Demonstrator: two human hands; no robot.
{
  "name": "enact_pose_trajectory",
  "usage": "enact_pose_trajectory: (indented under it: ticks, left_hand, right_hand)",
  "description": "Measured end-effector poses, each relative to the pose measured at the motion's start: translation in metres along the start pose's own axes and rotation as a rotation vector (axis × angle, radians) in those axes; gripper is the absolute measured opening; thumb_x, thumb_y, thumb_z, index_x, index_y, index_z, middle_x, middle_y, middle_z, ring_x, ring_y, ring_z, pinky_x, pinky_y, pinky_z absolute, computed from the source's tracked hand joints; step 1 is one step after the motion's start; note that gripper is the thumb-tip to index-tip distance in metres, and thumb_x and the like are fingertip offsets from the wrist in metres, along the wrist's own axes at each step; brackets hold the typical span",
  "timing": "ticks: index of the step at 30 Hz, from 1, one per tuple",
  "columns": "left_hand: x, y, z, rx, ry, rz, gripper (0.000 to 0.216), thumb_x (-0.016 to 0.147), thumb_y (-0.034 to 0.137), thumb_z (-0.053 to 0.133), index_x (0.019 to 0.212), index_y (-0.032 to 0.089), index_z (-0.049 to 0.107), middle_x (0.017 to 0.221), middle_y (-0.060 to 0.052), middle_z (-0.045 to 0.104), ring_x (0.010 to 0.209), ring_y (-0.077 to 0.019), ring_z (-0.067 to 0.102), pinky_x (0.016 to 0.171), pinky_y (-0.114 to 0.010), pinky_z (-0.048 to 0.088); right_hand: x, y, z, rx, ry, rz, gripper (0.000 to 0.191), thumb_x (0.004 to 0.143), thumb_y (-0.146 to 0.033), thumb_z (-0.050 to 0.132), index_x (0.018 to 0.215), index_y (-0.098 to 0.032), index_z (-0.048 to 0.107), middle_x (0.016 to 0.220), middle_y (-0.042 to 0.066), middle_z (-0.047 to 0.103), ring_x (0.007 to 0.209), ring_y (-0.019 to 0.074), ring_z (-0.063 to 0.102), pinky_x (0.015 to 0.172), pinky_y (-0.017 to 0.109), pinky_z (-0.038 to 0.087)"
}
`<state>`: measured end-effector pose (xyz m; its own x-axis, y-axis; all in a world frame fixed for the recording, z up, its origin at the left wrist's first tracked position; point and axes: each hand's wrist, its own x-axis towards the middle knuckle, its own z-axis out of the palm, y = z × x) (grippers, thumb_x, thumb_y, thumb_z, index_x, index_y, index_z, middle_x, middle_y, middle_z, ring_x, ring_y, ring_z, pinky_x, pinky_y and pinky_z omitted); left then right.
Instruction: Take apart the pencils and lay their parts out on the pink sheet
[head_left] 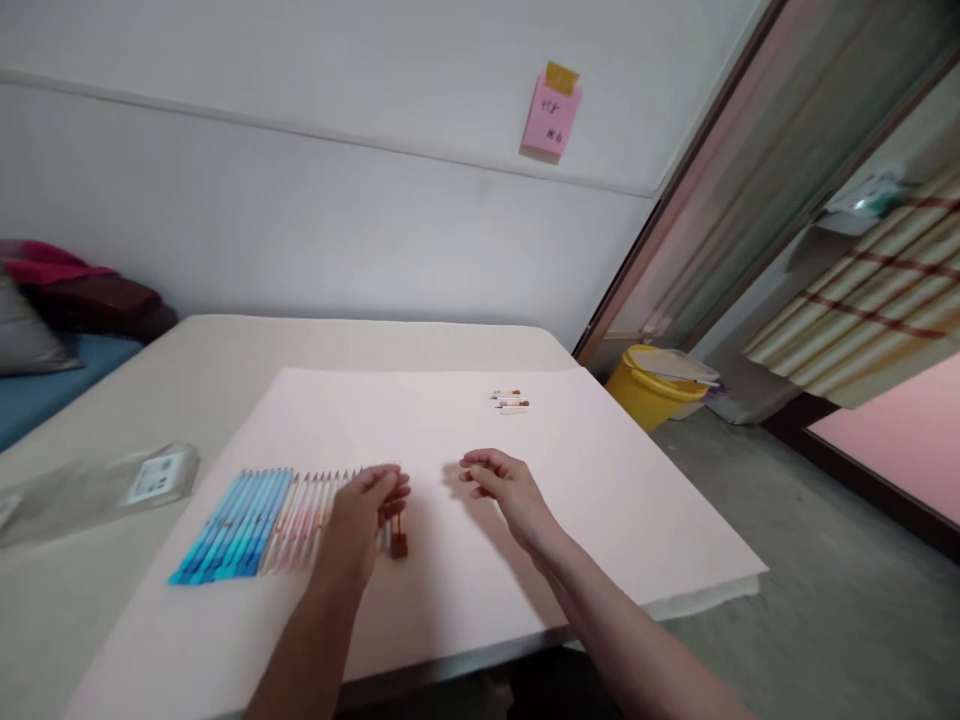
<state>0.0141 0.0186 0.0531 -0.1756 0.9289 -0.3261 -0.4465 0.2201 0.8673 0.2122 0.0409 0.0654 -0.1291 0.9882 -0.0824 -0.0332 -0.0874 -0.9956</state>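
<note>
One left hand (367, 508) and one right hand (511, 490) over a pale pink sheet (600, 480)

The left hand is loosely curled above the left half of the sheet, its fingers bent toward the thumb, covering part of a line of pens. Whether it touches or grips one of them cannot be told. The right hand hangs nearer the sheet's middle, half open, fingers bent and thumb close to the index finger, with nothing visible in its hold; its shadow falls on the sheet.

On the left part of the sheet lie the blue pens (240, 525), side by side with their slim ends toward the sheet's far edge. Just beside them, further in from the sheet's left edge, come pale pens (304, 510) with pinkish marks, partly hidden by the left hand. A brown-ended pen (399, 543) shows past that hand, its blocky end toward the sheet's near edge. Close to the sheet's far edge, right of its middle, rests a small group of slim items (513, 405), some dark-tipped, too small to make out fully.

Left of the sheet, on the table (225, 350), lies a clear plastic wrapper (82, 500) with a printed label (156, 477). Beyond the sheet's far right corner stands a yellow bucket (630, 390). A pink note (553, 118) is taped to the wall behind the sheet.
</note>
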Motion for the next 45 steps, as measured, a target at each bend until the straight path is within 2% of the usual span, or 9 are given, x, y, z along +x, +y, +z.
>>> enact_pose_trajectory:
  ticks: [6,12,15,23,28,33,38,41,45]
  left_hand:
    - [-0.001,0.026,-0.035,-0.076,0.131,0.104,0.025,0.063,0.024,0.071,0.084,0.012,0.063,0.078,-0.007,0.067,0.068,-0.0124,0.062,0.060,-0.022,0.047]
    - [-0.007,0.021,-0.041,-0.009,0.093,0.105,0.026,0.065,0.028,0.069,0.085,0.012,0.064,0.081,-0.009,0.067,0.069,-0.0134,0.062,0.062,-0.024,0.047]
    - [-0.009,0.020,-0.037,0.006,0.086,0.092,0.026,0.066,0.029,0.069,0.085,0.012,0.063,0.082,-0.009,0.067,0.069,-0.0133,0.062,0.062,-0.024,0.047]
    - [-0.011,0.015,-0.028,0.022,0.065,0.061,0.025,0.067,0.029,0.068,0.085,0.012,0.063,0.084,-0.010,0.067,0.070,-0.0134,0.062,0.065,-0.025,0.047]
    - [-0.009,0.011,-0.026,0.033,0.062,0.054,0.027,0.065,0.029,0.069,0.085,0.011,0.064,0.082,-0.010,0.067,0.070,-0.0142,0.062,0.064,-0.025,0.047]
    - [-0.007,0.007,-0.025,0.051,0.065,0.034,0.027,0.065,0.029,0.070,0.084,0.012,0.063,0.081,-0.009,0.067,0.070,-0.0138,0.062,0.062,-0.024,0.046]
    - [-0.008,0.002,-0.021,0.033,0.036,0.004,0.024,0.067,0.027,0.068,0.084,0.012,0.062,0.082,-0.008,0.067,0.071,-0.0126,0.062,0.063,-0.023,0.047]
    - [-0.007,-0.002,-0.020,-0.020,0.067,-0.021,0.022,0.066,0.021,0.069,0.085,0.012,0.061,0.083,-0.008,0.066,0.073,-0.0130,0.063,0.064,-0.023,0.048]
    - [-0.004,-0.007,-0.020,-0.148,0.140,-0.072,0.019,0.068,0.016,0.066,0.084,0.014,0.058,0.082,-0.008,0.065,0.076,-0.0147,0.064,0.069,-0.026,0.050]
  right_hand:
    - [-0.016,0.012,0.037,-0.183,-0.055,-0.108,0.020,0.080,-0.029,0.051,0.094,-0.019,0.061,0.088,0.005,0.064,0.080,0.0176,0.061,0.065,0.028,0.046]
    - [-0.027,0.063,0.060,-1.074,-0.300,-0.205,0.025,0.085,-0.024,0.043,0.106,-0.025,0.057,0.101,0.006,0.060,0.088,0.0197,0.057,0.072,0.031,0.042]
    - [-0.032,0.066,0.068,-1.300,-0.389,-0.200,0.026,0.086,-0.028,0.042,0.110,-0.027,0.053,0.101,0.007,0.057,0.092,0.0220,0.054,0.066,0.030,0.041]
    - [-0.029,0.063,0.063,-1.374,-0.276,-0.196,0.028,0.091,-0.034,0.035,0.103,-0.022,0.056,0.099,0.009,0.058,0.089,0.0234,0.056,0.066,0.033,0.043]
    - [-0.033,0.068,0.065,-1.379,-0.354,-0.248,0.028,0.089,-0.034,0.040,0.108,-0.022,0.055,0.105,0.013,0.056,0.092,0.0259,0.055,0.065,0.034,0.045]
    - [-0.030,0.075,0.059,-1.443,-0.296,-0.174,0.027,0.084,-0.015,0.041,0.106,-0.017,0.055,0.101,0.015,0.058,0.087,0.0246,0.058,0.065,0.034,0.045]
    - [-0.019,0.073,0.044,-1.257,-0.150,-0.074,0.028,0.073,-0.009,0.044,0.096,-0.018,0.056,0.085,0.008,0.062,0.071,0.0204,0.059,0.061,0.031,0.041]
    - [-0.015,0.063,0.040,-0.796,-0.108,-0.020,0.010,0.068,-0.011,0.048,0.072,-0.019,0.054,0.063,0.001,0.058,0.061,0.0152,0.055,0.057,0.026,0.039]
    - [-0.020,0.052,0.040,-0.072,-0.257,0.131,0.008,0.065,-0.016,0.055,0.069,-0.019,0.049,0.051,-0.005,0.051,0.047,0.0113,0.050,0.048,0.024,0.038]
